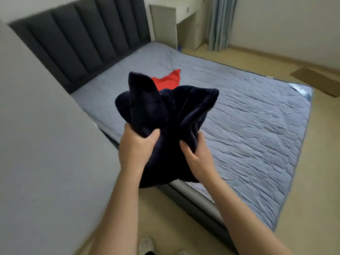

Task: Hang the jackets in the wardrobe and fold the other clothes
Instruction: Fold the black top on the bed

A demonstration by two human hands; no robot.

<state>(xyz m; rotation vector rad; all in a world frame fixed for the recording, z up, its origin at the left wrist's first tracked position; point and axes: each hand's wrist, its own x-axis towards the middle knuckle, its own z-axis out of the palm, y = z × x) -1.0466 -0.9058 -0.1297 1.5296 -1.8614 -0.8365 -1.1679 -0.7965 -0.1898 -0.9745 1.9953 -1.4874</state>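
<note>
Navy garment (165,115): very dark, plain, faint plush sheen. Red garment (168,80), at 12 o'clock of it: bright, plain. Bed cover (248,116): grey-blue, wavy quilted stitching. Headboard (82,37), 10 o'clock: charcoal, vertical channels. Floor (165,218): pale tan. Curtain (220,21), 1 o'clock: light blue-grey.

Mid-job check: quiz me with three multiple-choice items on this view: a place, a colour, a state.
1. Where does the red cloth garment lie? A floor; B grey quilted mattress; C padded headboard.
2. What colour is the held plush garment? A dark navy; B white; C yellow.
3. How is it held? A one hand only; B spread flat; C bunched in a two-handed grip.
Answers: B, it rests on the mattress behind; A, the pile looks near-black blue; C, left hand and right hand both clutch it.
</note>
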